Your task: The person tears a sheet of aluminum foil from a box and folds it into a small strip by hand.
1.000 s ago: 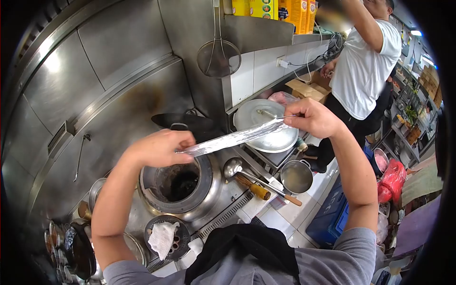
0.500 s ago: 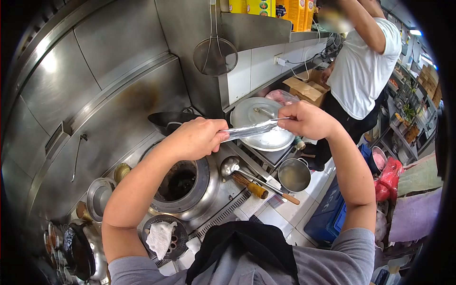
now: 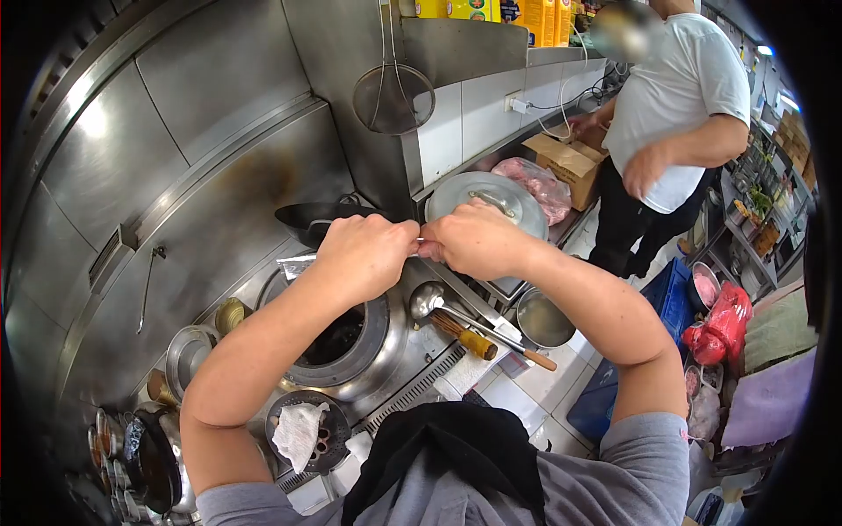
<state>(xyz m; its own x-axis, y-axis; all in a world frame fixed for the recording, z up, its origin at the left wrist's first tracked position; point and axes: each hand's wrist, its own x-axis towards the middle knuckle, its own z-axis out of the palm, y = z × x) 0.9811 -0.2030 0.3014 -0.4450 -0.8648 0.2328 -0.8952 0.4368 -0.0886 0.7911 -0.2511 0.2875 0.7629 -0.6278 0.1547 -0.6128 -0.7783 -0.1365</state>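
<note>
My left hand (image 3: 370,250) and my right hand (image 3: 465,235) meet at chest height, both closed with their fingertips nearly touching. Pinched between them is a shiny silvery foil strip, mostly hidden by the fingers. A flat end of the silvery strip (image 3: 295,266) shows to the left, beyond my left wrist. Below my hands lie a ladle (image 3: 427,301) and a bristle brush with a yellow handle (image 3: 474,342). Behind my right hand stands a big pot with a metal lid (image 3: 447,193).
An open stove burner (image 3: 338,337) is below my left forearm, a black wok (image 3: 307,219) beyond it. A strainer (image 3: 392,98) hangs on the wall. At the right a person in a white shirt (image 3: 658,105) stands near a cardboard box (image 3: 566,162). A metal pot (image 3: 545,320) sits below my right forearm.
My hands were apart with the silvery strip stretched between them; my right hand has moved left to meet my left. The other person has lowered a raised arm.
</note>
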